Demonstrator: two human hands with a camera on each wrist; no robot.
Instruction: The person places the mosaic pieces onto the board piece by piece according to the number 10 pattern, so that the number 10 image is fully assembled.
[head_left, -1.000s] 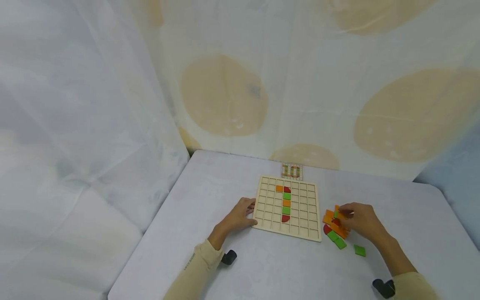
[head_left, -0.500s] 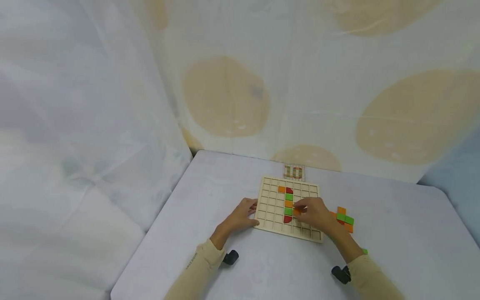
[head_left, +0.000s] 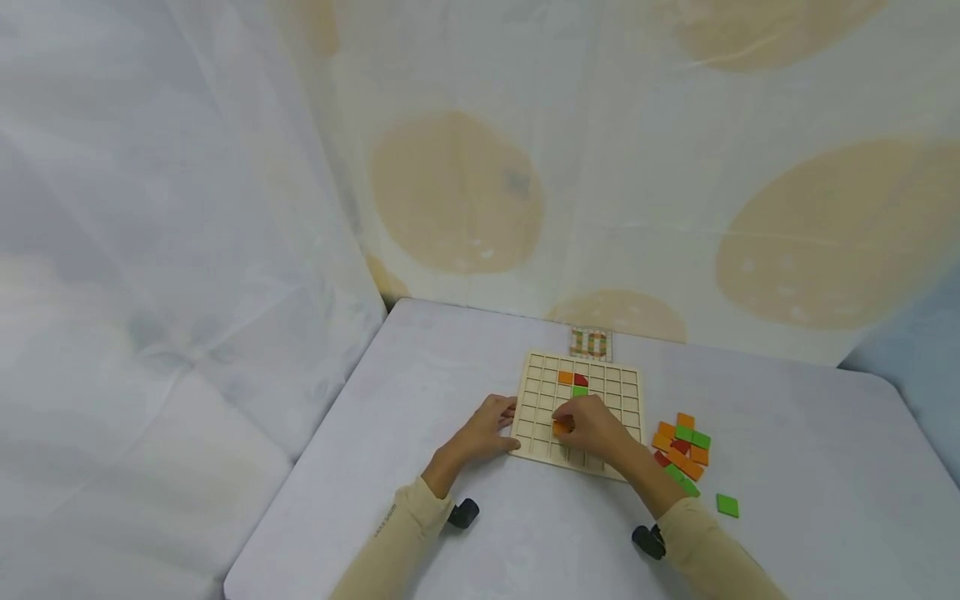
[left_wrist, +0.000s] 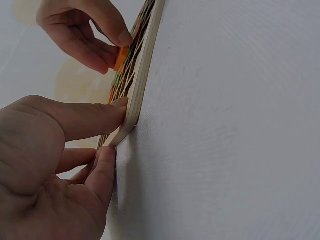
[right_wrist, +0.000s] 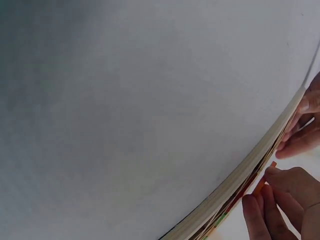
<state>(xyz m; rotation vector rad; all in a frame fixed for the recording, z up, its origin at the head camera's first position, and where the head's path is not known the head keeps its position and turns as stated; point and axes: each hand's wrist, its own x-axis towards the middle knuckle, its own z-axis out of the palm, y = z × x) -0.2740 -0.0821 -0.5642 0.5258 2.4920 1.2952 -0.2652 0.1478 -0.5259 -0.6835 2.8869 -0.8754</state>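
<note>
A pale wooden grid board [head_left: 536, 412] lies on the table, with an orange tile [head_left: 566, 377], a red rounded tile [head_left: 581, 380] and a green tile [head_left: 581, 391] in its cells. The left hand [head_left: 482, 430] holds the board's near-left corner, thumb on the rim and fingers along the side, as the left wrist view shows. Over the board's middle, the right hand [head_left: 594, 427] pinches an orange square tile [left_wrist: 120, 58] between thumb and fingertips, close above the cells. That hand covers the lower tiles of the coloured column in the head view.
Right of the board lies a loose pile of orange, green and red tiles [head_left: 686, 467]. A single green tile [head_left: 727, 505] sits apart, nearer the front. Behind the board is a small pattern card [head_left: 592, 343]. A patterned curtain [head_left: 480, 208] hangs at the table's back edge.
The right hand has moved left from the tile pile onto the board, carrying an orange tile across the coloured column. The left hand has stayed at the board's corner.
</note>
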